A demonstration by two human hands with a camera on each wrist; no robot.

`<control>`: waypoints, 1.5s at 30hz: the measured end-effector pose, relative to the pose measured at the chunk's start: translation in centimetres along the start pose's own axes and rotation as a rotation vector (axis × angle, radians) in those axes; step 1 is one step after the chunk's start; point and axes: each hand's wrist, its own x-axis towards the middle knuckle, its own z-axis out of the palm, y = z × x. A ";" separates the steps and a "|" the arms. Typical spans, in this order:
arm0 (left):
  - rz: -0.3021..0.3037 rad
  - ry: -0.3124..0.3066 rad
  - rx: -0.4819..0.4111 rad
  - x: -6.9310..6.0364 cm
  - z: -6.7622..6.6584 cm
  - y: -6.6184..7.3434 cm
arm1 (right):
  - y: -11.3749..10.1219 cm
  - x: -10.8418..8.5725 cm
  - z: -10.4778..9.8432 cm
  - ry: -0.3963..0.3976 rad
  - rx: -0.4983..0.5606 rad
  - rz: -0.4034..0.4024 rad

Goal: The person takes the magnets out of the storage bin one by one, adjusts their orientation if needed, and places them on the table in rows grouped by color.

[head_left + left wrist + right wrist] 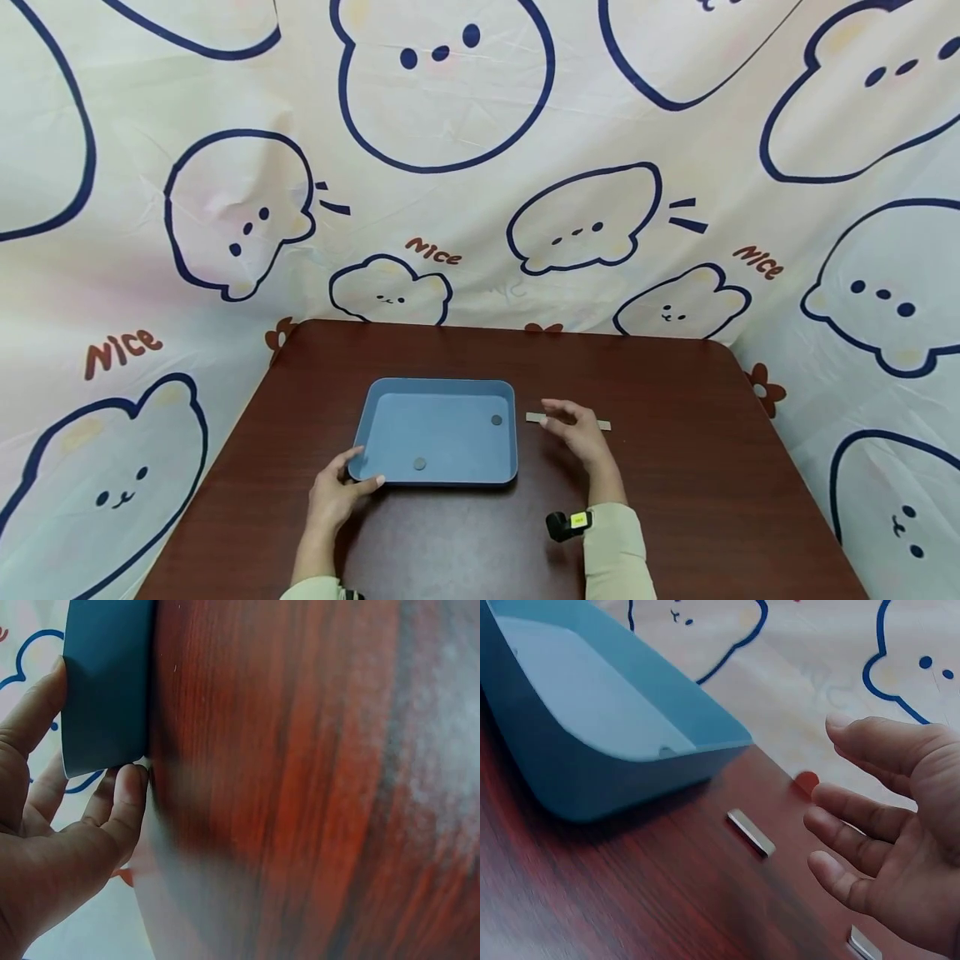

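Observation:
A blue tray holds two small grey discs, one at its right side and one near its front edge. My left hand grips the tray's front left corner, thumb on one side and fingers on the other; the left wrist view shows this hand around the tray corner. Right of the tray, my right hand is open above the table, fingers slightly bent and holding nothing. In the right wrist view, two pale flat strips lie apart beside this hand.
The dark brown table extends around the tray. Behind it and at both sides hangs a pale cloth with blue cartoon outlines. A black device with a yellow label sits at my right wrist.

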 end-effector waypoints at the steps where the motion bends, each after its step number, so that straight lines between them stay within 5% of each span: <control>1: 0.003 -0.001 0.002 0.0 -0.1 0.1 | 0.2 0.3 0.3 -0.004 0.000 -0.004; 19: -0.019 -0.023 -0.026 0.0 -0.1 -0.4 | -1.7 1.4 4.4 -0.141 0.063 -0.075; 27: -0.016 -0.022 -0.035 0.0 -0.2 -0.4 | -4.5 0.5 5.7 -0.206 0.074 -0.100; 35: -0.015 -0.028 -0.029 0.0 -0.2 -0.2 | -2.3 2.3 7.8 -0.207 0.062 -0.095; 45: -0.012 -0.013 -0.039 0.0 -0.2 -0.2 | -0.6 3.0 11.0 -0.101 -0.044 -0.087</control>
